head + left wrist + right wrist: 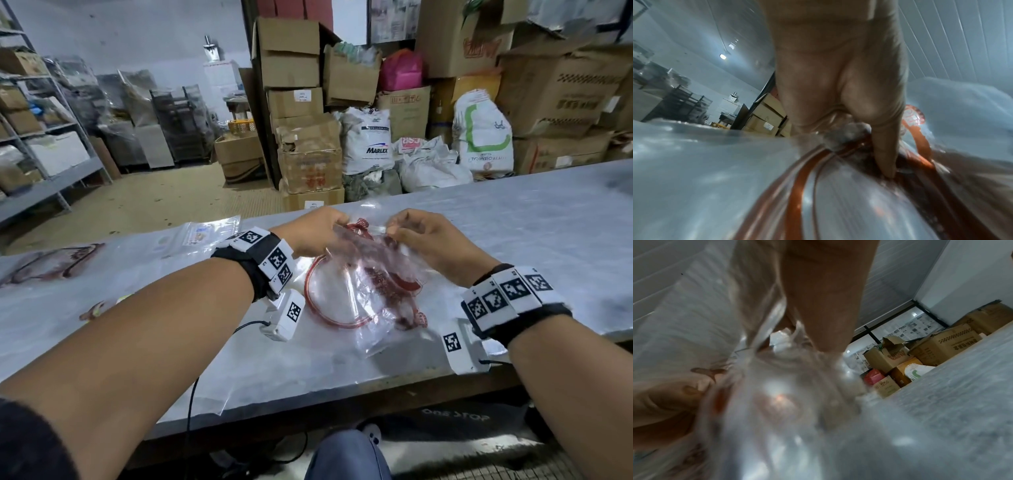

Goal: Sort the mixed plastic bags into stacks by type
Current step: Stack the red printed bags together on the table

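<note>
Both hands hold one clear bag with red print just above the table, near its front edge. The left hand pinches the far left part of the bag's top edge, and the right hand pinches the far right part with curled fingers. The bag is crumpled, so its printed picture is hard to read. On the left lie flat bags with a fish print and a small clear bag with a label. Both wrist views are blurred; plastic covers most of them, and the fingertips are partly hidden.
</note>
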